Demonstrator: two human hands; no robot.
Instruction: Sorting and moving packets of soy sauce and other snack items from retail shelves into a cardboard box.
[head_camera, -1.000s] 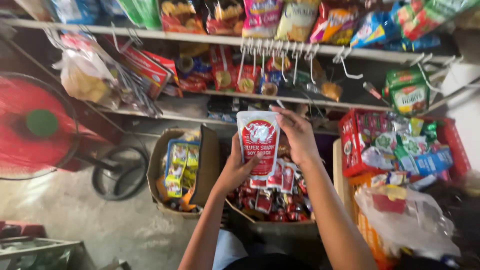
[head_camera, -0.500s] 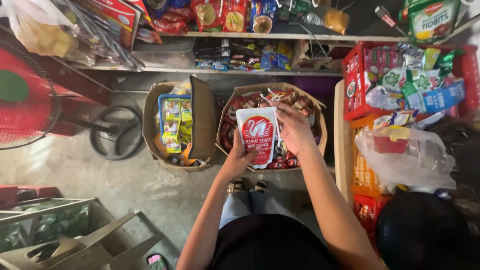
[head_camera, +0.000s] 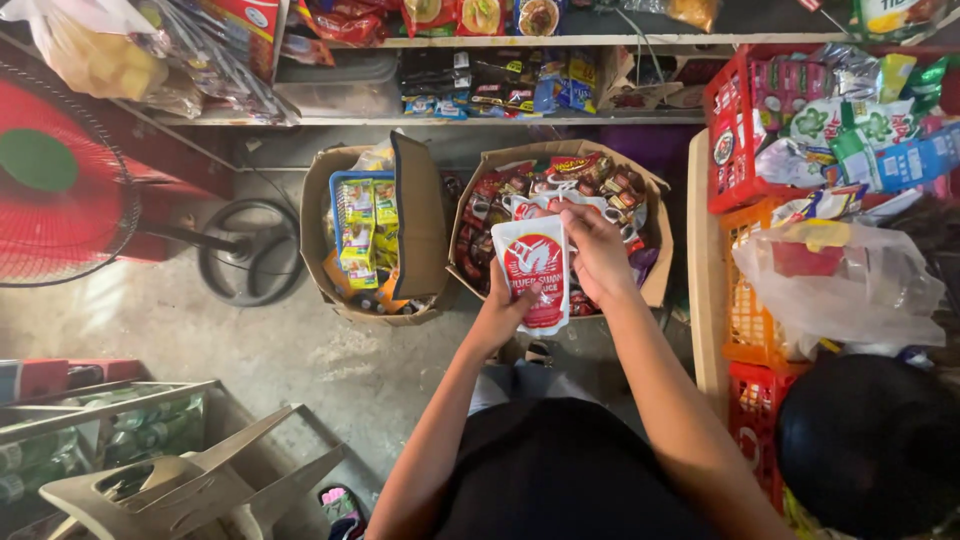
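Shop shelves fill the frame's top; mid-frame, a white-and-red sauce pouch is gripped by left hand and right hand above a full carton.

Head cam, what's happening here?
A person holds a white-and-red sauce pouch in both hands: the left hand grips its lower edge, the right hand pinches the top. The pouch is over a cardboard box full of similar pouches on the floor. A second cardboard box of yellow-green packets stands beside it, under stocked shelves.
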